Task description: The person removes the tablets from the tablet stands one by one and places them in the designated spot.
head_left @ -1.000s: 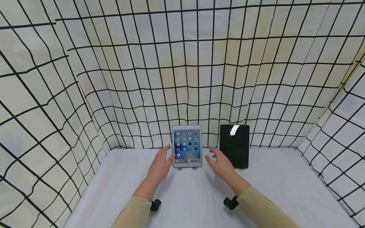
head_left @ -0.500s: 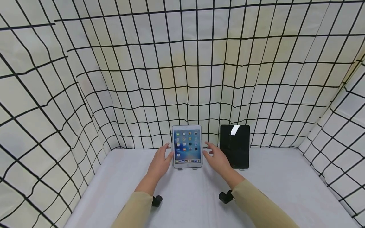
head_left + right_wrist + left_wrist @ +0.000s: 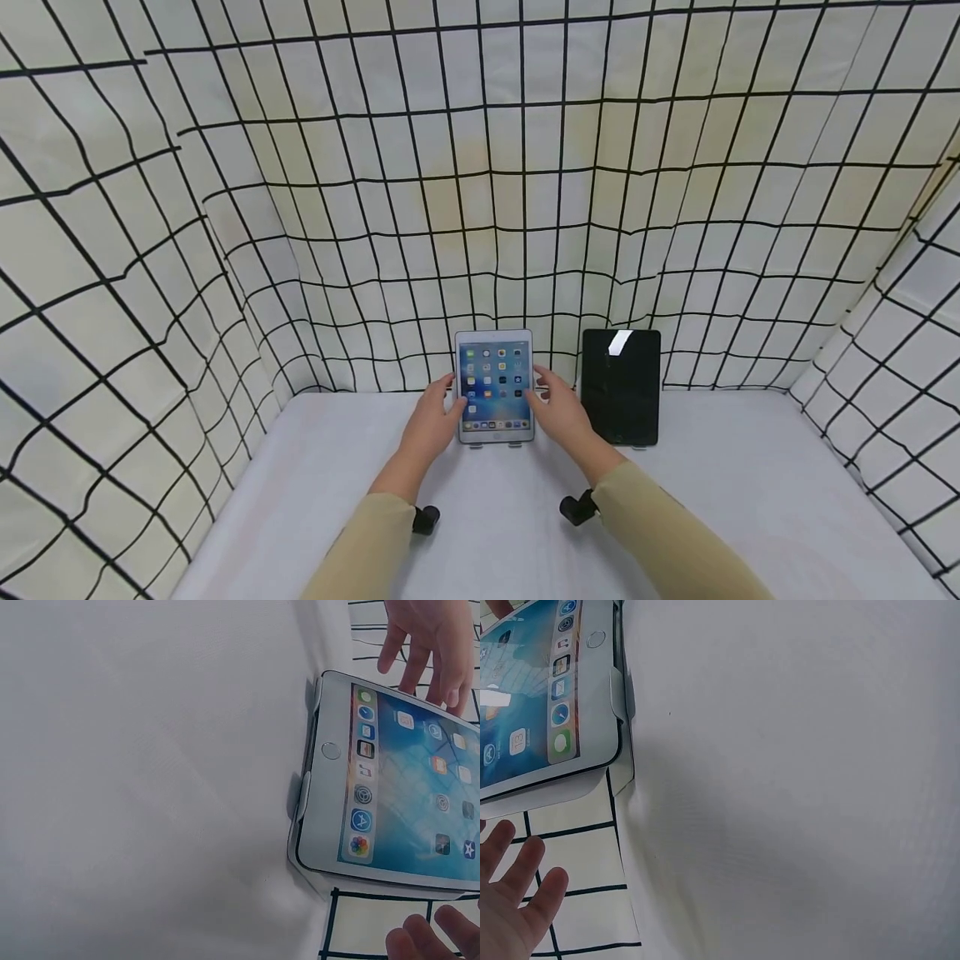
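Observation:
A white tablet with a lit screen of app icons [image 3: 495, 383] stands tilted back on a stand with small front lips [image 3: 303, 796]. My left hand [image 3: 433, 423] is at its left side and my right hand [image 3: 561, 410] at its right. Both thumbs overlap the side edges in the head view; whether they touch is unclear. In the left wrist view, the left fingers [image 3: 526, 874] are spread, with a gap to the tablet [image 3: 600, 697]. The right fingers [image 3: 420, 937] are loosely bent below the tablet's edge in the right wrist view, apart from it.
Right of my right hand, a dark-screened black tablet [image 3: 621, 387] leans on its own stand. White cloth covers the table [image 3: 498, 533]. A white wall with a black grid [image 3: 360, 208] rises behind and at both sides. Black wrist cameras [image 3: 577, 508] sit under the sleeves.
Both hands have moved in toward the white tablet, the right hand going left and the left hand slightly right. The thumbs now overlap its edges. Both tablets stay in place.

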`<act>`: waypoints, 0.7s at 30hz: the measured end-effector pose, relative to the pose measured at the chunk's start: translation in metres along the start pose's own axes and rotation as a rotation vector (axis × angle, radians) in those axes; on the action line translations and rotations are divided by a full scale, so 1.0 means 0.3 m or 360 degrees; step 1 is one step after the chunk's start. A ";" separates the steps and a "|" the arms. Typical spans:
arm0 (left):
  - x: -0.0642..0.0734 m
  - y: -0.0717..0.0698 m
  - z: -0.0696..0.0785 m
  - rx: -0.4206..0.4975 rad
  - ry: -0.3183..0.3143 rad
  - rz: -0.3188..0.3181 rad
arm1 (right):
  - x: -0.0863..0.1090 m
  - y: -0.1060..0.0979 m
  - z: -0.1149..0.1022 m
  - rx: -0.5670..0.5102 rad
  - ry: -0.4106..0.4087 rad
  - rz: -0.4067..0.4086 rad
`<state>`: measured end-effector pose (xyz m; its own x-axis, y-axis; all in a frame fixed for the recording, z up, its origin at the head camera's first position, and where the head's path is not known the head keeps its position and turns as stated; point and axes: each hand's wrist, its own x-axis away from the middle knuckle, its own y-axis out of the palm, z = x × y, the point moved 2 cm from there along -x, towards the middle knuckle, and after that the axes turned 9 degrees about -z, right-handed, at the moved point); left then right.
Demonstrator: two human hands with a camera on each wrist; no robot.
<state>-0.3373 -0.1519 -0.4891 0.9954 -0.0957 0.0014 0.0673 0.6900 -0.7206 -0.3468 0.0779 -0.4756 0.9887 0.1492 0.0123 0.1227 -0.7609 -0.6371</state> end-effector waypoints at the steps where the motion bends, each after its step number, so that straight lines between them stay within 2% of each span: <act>1: -0.002 0.001 0.001 0.0002 0.0002 0.0002 | -0.005 0.002 0.001 0.0000 0.0000 0.0005; 8: -0.015 0.008 0.007 0.0004 0.0005 0.0005 | -0.030 0.018 0.013 -0.0051 0.0026 0.0020; 21: -0.021 0.014 0.015 0.0037 -0.0020 0.0105 | -0.025 0.023 0.017 -0.0158 0.0006 0.0029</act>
<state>-0.3431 -0.1453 -0.4890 0.9985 -0.0404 -0.0365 0.0030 0.7109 -0.7032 -0.3539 0.0748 -0.4840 0.9911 0.1329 0.0043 0.1127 -0.8222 -0.5579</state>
